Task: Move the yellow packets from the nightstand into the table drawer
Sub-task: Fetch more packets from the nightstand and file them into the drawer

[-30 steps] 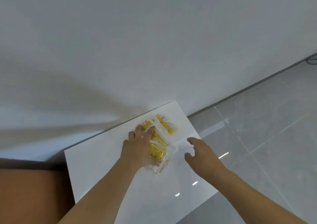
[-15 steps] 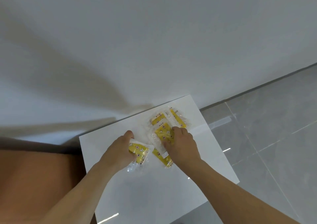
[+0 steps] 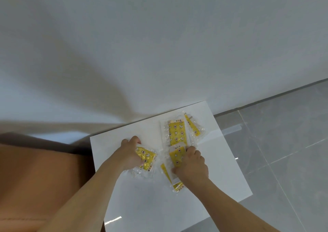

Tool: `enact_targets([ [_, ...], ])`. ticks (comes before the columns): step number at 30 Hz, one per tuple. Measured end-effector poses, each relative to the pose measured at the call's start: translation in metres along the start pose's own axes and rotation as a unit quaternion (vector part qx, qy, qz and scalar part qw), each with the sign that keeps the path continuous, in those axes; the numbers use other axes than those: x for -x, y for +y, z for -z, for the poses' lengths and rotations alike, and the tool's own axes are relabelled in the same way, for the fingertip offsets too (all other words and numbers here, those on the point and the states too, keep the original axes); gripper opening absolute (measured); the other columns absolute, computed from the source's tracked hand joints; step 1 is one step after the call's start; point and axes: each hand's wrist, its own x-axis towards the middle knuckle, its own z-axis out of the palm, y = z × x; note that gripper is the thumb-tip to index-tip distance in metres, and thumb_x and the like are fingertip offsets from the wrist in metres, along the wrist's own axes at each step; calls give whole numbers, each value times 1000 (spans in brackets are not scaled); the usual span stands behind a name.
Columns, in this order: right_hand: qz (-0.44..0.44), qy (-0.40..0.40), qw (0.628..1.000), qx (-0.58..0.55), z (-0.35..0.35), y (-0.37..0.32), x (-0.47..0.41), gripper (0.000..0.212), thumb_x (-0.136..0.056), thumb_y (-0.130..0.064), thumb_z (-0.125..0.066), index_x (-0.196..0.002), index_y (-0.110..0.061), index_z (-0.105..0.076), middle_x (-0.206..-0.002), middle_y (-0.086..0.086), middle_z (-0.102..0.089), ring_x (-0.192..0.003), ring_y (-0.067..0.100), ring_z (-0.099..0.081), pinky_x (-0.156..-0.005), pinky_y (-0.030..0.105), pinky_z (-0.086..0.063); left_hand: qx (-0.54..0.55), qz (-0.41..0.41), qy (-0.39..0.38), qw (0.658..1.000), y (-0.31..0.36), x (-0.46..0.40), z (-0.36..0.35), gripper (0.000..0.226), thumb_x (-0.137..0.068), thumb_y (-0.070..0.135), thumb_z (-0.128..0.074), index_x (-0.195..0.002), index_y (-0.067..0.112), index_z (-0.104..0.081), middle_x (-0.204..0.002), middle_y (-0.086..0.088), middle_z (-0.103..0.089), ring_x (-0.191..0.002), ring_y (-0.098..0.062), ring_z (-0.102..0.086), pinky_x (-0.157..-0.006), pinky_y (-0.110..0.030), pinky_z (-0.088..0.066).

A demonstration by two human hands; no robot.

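Several yellow packets in clear wrap lie on the glossy white nightstand top (image 3: 221, 175). My left hand (image 3: 130, 154) grips one yellow packet (image 3: 148, 158) at the left of the group, fingers curled round its edge. My right hand (image 3: 192, 165) pinches another yellow packet (image 3: 175, 158) between thumb and fingers. Beneath it a further packet (image 3: 178, 186) pokes out. Two more packets lie flat near the wall, one large (image 3: 176, 133) and one partly under it (image 3: 194, 128). The table drawer is not in view.
A white wall (image 3: 159, 45) rises right behind the nightstand. Brown bedding or upholstery (image 3: 39, 178) lies to the left. Grey tiled floor (image 3: 284, 143) spreads to the right of the nightstand.
My left hand drew one packet left out of the pile. My right hand came in from the right and closed on a second packet. The view shifted a little.
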Motion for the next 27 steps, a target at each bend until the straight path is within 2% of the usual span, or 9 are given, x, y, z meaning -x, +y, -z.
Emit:
enact_targets([
  [2, -3, -16, 1000, 6, -4, 2, 4, 77, -81, -44, -72, -134, -7, -30, -129, 7, -46, -120, 25, -49, -95, 33, -45, -3, 4, -1, 1000, 1, 1, 0, 56, -77, 21, -78, -118, 29, -40, -119, -3, -34, -91, -24, -55, -65, -28, -48],
  [7, 1, -44, 998, -52, -8, 1, 2, 58, -83, -27, -67, -126, -10, -33, -111, 3, -62, -105, 28, -61, -88, 37, -46, 0, 9, -1, 1000, 2, -1, 1, 58, -76, 21, -79, -120, 28, -42, -119, -3, -36, -91, -24, -56, -64, -27, -46],
  [11, 2, -86, 985, -147, 2, 6, 2, 41, -79, -23, -73, -113, -9, -54, -107, 4, -64, -102, 25, -62, -86, 37, -53, 10, 13, 5, 1000, 3, 4, 1, 58, -76, 18, -79, -121, 26, -43, -118, -5, -39, -95, -25, -55, -72, -29, -46],
  [14, 9, -101, 978, -184, 24, 8, 10, 30, -76, -16, -76, -103, -9, -65, -100, 6, -68, -93, 24, -65, -82, 36, -56, 18, 14, 12, 1000, 14, 17, -1, 51, -81, 8, -62, -125, 22, -41, -116, -8, -46, -93, -26, -55, -65, -28, -43],
  [16, -5, -111, 963, -246, 54, 12, 27, 31, -74, -12, -78, -102, -10, -66, -100, 8, -68, -93, 24, -65, -84, 38, -56, 59, 4, 7, 998, 30, 39, 6, 46, -82, 3, -51, -123, 22, -41, -111, -9, -51, -90, -27, -56, -64, -29, -45],
  [18, -19, -123, 942, -313, 97, 18, 54, 32, -74, -8, -79, -103, -10, -67, -104, 9, -69, -97, 26, -65, -88, 41, -55, 145, -14, 5, 989, 54, 72, 23, 43, -82, 2, -51, -117, 24, -42, -104, -9, -54, -88, -27, -57, -66, -33, -48],
  [21, -14, -103, 917, -386, 174, 33, 115, 31, -79, -6, -75, -108, -12, -67, -108, 9, -70, -101, 26, -65, -92, 44, -53, 287, -60, 38, 955, 104, 148, 62, 40, -82, -3, -57, -109, 25, -46, -102, -10, -55, -87, -28, -58, -66, -38, -51],
  [24, -8, -31, 895, -445, 243, 54, 189, 26, -84, -10, -71, -109, -15, -65, -110, 9, -69, -102, 26, -65, -79, 37, -52, 400, -123, 85, 904, 150, 240, 97, 41, -84, -7, -60, -108, 24, -50, -109, -10, -57, -92, -27, -60, -68, -35, -50],
  [27, -24, 7, 830, -557, 295, 84, 263, 21, -90, -8, -64, -107, -20, -62, -111, 6, -68, -102, 27, -65, -83, 42, -54, 508, -164, 105, 839, 189, 330, 116, 49, -82, -8, -65, -118, 22, -49, -115, -6, -58, -100, -27, -62, -72, -37, -51],
])
